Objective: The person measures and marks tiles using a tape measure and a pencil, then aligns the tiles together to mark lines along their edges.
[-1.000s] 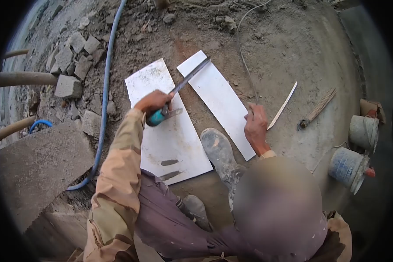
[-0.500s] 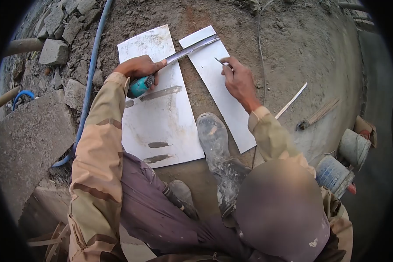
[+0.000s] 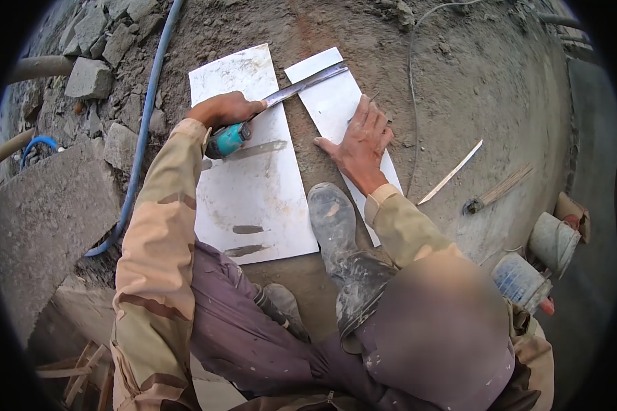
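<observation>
My left hand [image 3: 227, 109] is closed around a teal tape measure [image 3: 228, 140], over the wide white panel [image 3: 253, 192]. The tape's blade [image 3: 308, 83] runs out up and to the right, across the gap and over the far end of the narrow white panel [image 3: 322, 103]. On that narrow panel my right hand [image 3: 365, 147] lies flat, thumb out to the side and fingers stretched forward. A small dark tip shows beside its fingers; the rest is hidden. Dark grey smears mark the wide panel.
A dusty boot [image 3: 332, 216] stands between the panels' near ends. A blue hose [image 3: 144, 130] runs down the left, beside broken stone blocks [image 3: 89, 79]. To the right lie a thin white strip [image 3: 452, 171], a brush-like bundle [image 3: 500, 188] and buckets [image 3: 521, 279].
My right hand has opened from a pinch on a thin pointed tool and now lies flat on the narrow panel. That panel's near end has shifted left.
</observation>
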### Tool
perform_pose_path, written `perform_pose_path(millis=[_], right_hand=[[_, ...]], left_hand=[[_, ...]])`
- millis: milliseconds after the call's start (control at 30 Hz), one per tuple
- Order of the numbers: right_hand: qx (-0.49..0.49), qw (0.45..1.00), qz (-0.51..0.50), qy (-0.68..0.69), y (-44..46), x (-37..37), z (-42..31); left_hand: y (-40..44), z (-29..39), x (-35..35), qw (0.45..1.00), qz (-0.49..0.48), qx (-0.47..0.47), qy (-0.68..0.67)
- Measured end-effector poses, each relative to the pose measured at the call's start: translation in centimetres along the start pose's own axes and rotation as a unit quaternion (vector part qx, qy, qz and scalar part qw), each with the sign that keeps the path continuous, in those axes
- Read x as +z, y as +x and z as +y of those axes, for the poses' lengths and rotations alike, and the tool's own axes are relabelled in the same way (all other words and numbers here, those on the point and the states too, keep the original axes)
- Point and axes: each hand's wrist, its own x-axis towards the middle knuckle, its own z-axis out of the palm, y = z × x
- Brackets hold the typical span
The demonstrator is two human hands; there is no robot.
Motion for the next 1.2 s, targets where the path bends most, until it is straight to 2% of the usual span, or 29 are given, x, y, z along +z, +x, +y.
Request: perform_pose_path(millis=[67, 200, 267, 367, 433, 467, 533, 567, 633, 700, 767, 800, 900, 933, 1000, 1100, 1200], right_hand=[[-0.002, 1.000, 0.026, -0.001, 0.1, 0.2, 0.2], [0.041, 0.996, 0.030, 0.067, 1.2, -0.9, 1.1], [0.060, 0.995, 0.036, 0.074, 2.1, -1.3, 1.9], [0.088, 0.992, 0.028, 0.082, 3.0, -1.9, 2.9], [0.058, 0.994, 0.084, 0.047, 3.0, -2.0, 3.4], [0.056, 0.994, 0.081, 0.045, 3.2, -2.3, 3.8], [-0.058, 0.960, 0.245, 0.121, 4.6, -3.1, 4.6], [-0.058, 0.961, 0.242, 0.120, 5.5, -3.0, 4.9], [-0.040, 0.936, 0.149, 0.318, 7.3, -3.2, 5.2], [-0.060, 0.937, 0.145, 0.311, 8.5, -3.4, 4.7], [-0.053, 0.949, 0.079, 0.301, 9.2, -3.3, 4.2], [-0.020, 0.941, 0.031, 0.335, 9.5, -3.7, 3.9], [0.015, 0.925, -0.003, 0.379, 9.8, -4.2, 3.2], [0.016, 0.926, -0.003, 0.378, 9.6, -4.0, 3.5], [-0.038, 0.939, 0.086, 0.332, 9.6, -3.0, 4.0], [-0.047, 0.959, 0.085, 0.267, 10.3, -1.7, 3.8], [-0.023, 0.951, 0.127, 0.281, 10.0, -0.7, 3.1]], left_hand=[[0.1, 0.1, -0.2, 0.999, 0.035, 0.002, 0.019], [1.4, 2.3, -0.4, 0.999, 0.029, 0.027, 0.024], [3.2, 4.5, -1.0, 0.996, 0.046, 0.023, 0.068], [4.5, 7.9, -2.4, 0.970, 0.089, 0.067, 0.217], [5.0, 8.7, -3.1, 0.962, 0.055, 0.079, 0.256], [5.0, 8.8, -3.3, 0.963, 0.053, 0.079, 0.252], [5.1, 8.8, -3.6, 0.953, 0.048, 0.080, 0.287], [5.3, 8.4, -3.5, 0.954, 0.047, 0.080, 0.286], [5.6, 8.0, -3.5, 0.954, 0.056, 0.090, 0.279], [5.2, 8.4, -3.3, 0.949, 0.064, 0.095, 0.295], [5.0, 8.9, -3.2, 0.942, 0.072, 0.100, 0.311], [5.1, 9.1, -3.6, 0.935, 0.081, 0.103, 0.329], [5.5, 8.9, -4.1, 0.925, 0.092, 0.123, 0.348], [5.6, 9.0, -3.7, 0.925, 0.101, 0.120, 0.346], [5.7, 9.0, -3.6, 0.924, 0.112, 0.119, 0.345], [5.9, 8.8, -3.9, 0.919, 0.094, 0.130, 0.359], [5.3, 9.1, -3.5, 0.920, 0.103, 0.138, 0.353]])
